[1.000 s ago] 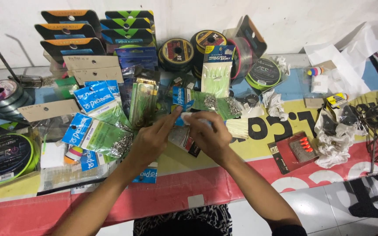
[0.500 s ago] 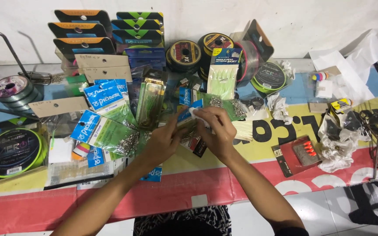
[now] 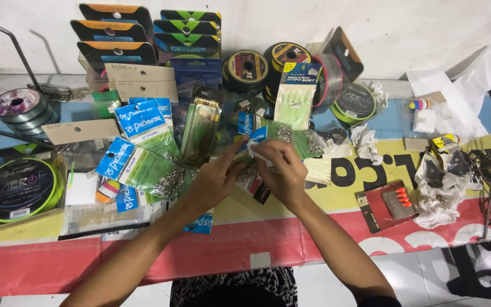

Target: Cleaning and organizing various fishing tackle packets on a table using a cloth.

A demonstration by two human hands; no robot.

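Between both hands (image 3: pixel 251 173), small clear packet (image 3: pixel 255 149), metal swivels inside

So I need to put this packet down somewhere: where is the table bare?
Bare strips: the red front edge below both hands, and the yellow patch between the right hand and the red float card. Left of the left hand, packets and line spools crowd everything.

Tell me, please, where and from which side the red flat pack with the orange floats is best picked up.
Probably by the near right edge of the red flat pack, coming from the table's front. It lies flat and slightly turned, that side is bare, while crumpled white paper crowds its far right.
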